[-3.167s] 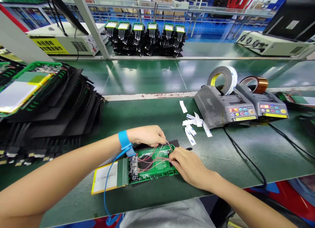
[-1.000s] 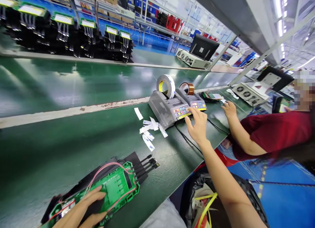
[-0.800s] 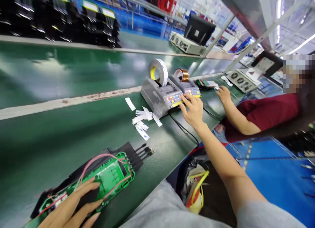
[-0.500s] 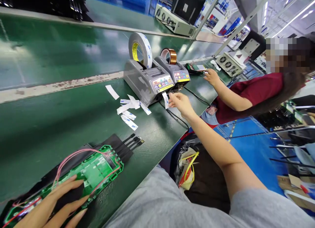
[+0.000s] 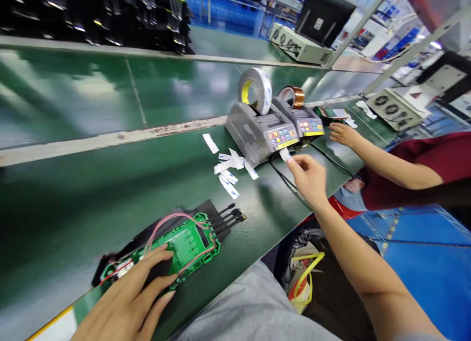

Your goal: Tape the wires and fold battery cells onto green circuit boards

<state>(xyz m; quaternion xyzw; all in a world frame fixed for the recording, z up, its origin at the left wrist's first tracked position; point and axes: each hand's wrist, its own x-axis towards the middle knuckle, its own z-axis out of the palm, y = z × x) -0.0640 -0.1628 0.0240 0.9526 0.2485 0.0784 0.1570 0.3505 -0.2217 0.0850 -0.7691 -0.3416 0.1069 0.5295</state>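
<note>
My left hand (image 5: 128,297) lies over a green plastic casing (image 5: 189,245) with pink and red wires, its fingers spread across the surface. Part of the casing is hidden under that hand. Several short black cables with plugs (image 5: 237,216) stick out at its far end, on a black backing. At the grey tape dispenser (image 5: 253,135), my right hand (image 5: 309,176) pinches the end of a white tape strip (image 5: 285,154) at the outlet. A roll of white double-sided tape (image 5: 263,91) stands in the top of that dispenser.
Cut tape strips (image 5: 228,164) lie scattered left of the dispenser. A second dispenser (image 5: 303,122) with amber tape (image 5: 297,96) stands beside it. At right, a co-worker's hand (image 5: 344,134) is near another green device (image 5: 327,114). A bag (image 5: 303,282) hangs below the table edge.
My right hand has closed on the tape strip at the outlet. My left hand stays on the casing. The view has swung left, and the co-worker's hand has come away from the other device.
</note>
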